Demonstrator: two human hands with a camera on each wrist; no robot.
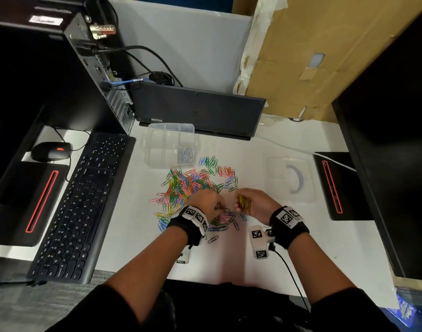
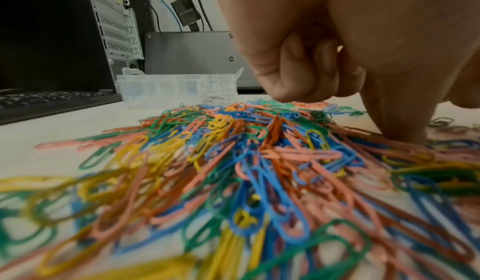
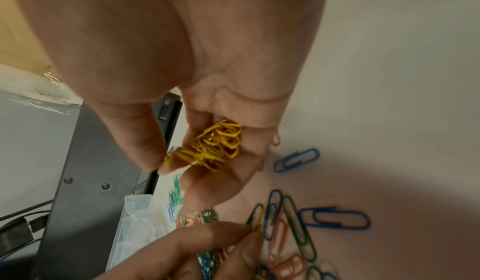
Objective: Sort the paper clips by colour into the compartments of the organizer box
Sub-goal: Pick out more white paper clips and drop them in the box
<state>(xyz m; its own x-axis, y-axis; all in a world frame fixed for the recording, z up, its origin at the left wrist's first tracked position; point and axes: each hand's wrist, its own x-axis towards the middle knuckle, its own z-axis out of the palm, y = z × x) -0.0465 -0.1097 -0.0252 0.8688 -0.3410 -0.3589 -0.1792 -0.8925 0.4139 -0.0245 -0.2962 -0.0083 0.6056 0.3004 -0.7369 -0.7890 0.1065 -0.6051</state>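
With the right hand (image 1: 250, 202) cupped loosely round a bunch of yellow clips (image 1: 243, 202) and the left hand (image 1: 208, 203) pinching another from the mixed pile (image 1: 193, 185) on the tabletop (organizer box (image 1: 155, 142) well beyond), tangled neighbours could snag and spill.

Organizer box (image 1: 171, 144): I see it on the desk (image 1: 289, 264) at 12 o'clock from the loose clip pile (image 1: 193, 185), just beyond it; a flat panel (image 1: 198, 111) stands behind the box.
Sorted clips (image 1: 186, 154): in the box's near compartment on the 3 o'clock side.
Left hand (image 1: 207, 202): on the pile's 5 o'clock edge.
Right hand (image 1: 250, 202): just beside my left hand at its 3 o'clock, with a held clip bunch (image 1: 243, 202) in it.
Keyboard (image 1: 83, 204): at 9 o'clock from the pile, mouse (image 1: 52, 150) beyond it at 10 o'clock.
Computer tower (image 1: 102, 70): at 11 o'clock behind the box.
Box lid (image 1: 289, 178): at 3 o'clock from the pile.
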